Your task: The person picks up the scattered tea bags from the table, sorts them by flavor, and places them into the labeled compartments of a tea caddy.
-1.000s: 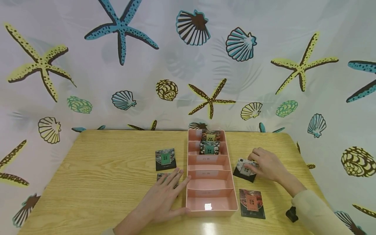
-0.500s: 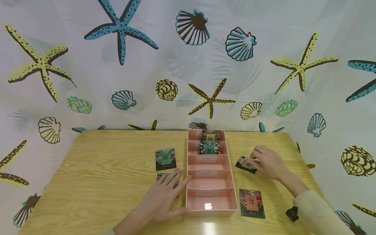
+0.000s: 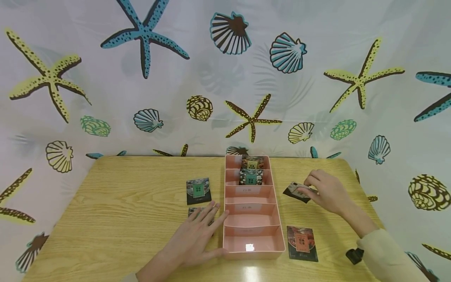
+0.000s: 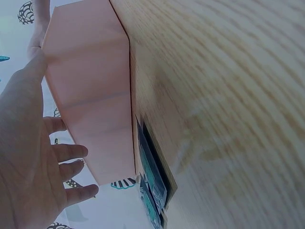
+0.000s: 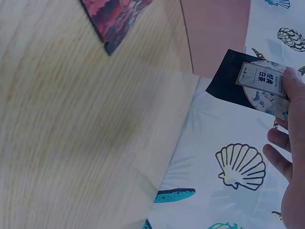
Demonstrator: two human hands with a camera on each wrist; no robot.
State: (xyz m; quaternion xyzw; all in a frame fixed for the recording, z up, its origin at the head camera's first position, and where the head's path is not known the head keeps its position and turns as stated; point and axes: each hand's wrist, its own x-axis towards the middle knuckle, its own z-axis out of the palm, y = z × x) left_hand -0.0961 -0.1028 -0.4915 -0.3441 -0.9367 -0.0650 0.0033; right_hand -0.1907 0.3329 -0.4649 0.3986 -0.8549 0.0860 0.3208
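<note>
My right hand (image 3: 327, 192) pinches a black-and-white tea sachet (image 5: 259, 81) by its edge, thumb on the printed face; it is tilted, just right of the pink divided box (image 3: 253, 256). My left hand (image 3: 193, 235) lies with straight fingers spread along the box's left side, fingertips at the rim. In the left wrist view those fingers (image 4: 71, 152) reach over the box's edge. A green-label sachet (image 3: 198, 191) lies left of the box, and a second one (image 3: 192, 211) is partly hidden under my left hand. Two sachets stand in the far compartments, one yellow-labelled (image 3: 253, 162), one green-labelled (image 3: 251, 177).
A red-label sachet (image 3: 302, 243) lies on the wooden table (image 3: 123, 211) right of the box's near end. Beside my right sleeve is a small black object (image 3: 354, 255). A patterned curtain (image 3: 176, 78) hangs behind the table.
My right hand has lifted and shifted slightly right and away from me, with the sachet tilting flatter to the view. The left hand and the box have stayed still.
</note>
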